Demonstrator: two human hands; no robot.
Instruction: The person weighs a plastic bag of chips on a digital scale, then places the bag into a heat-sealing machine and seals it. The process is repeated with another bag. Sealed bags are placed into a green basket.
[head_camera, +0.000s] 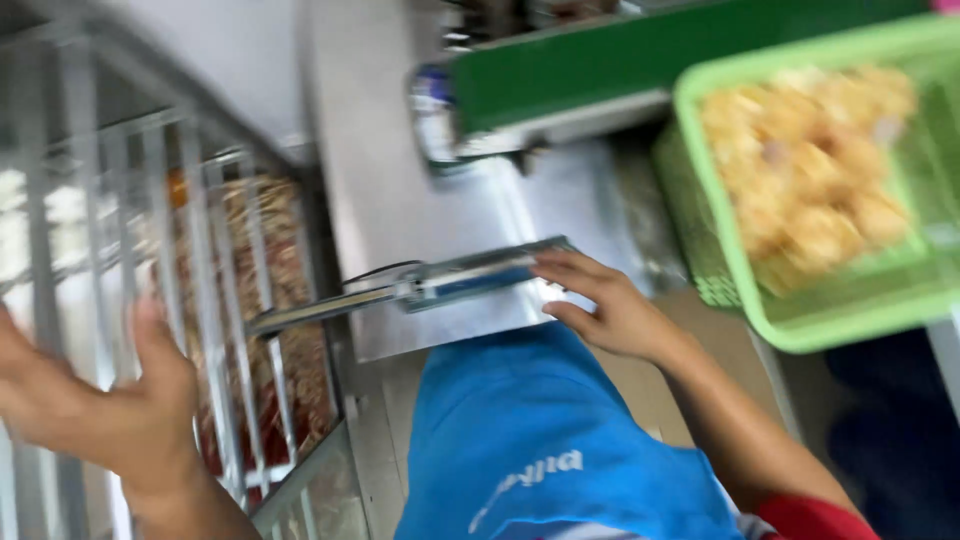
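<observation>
1. While the view is blurring with your head movement, your right hand (605, 305) is resting on the near end of a flat metal bar (440, 283) lying across the steel bench (380, 190), its fingers (560, 268) spread loosely over it rather than clenched, as if steadying it.
2. Your left hand (95, 400) is hovering open at the near left, fingers released and holding nothing, just beside the metal rack (150, 250).
3. The rack's bars are standing between that hand and the brownish goods behind them.
4. A green basket (800, 320) of pale yellow pieces is sitting at the right, near your right arm.
5. A green conveyor belt (620, 60) is running along the far side.
</observation>
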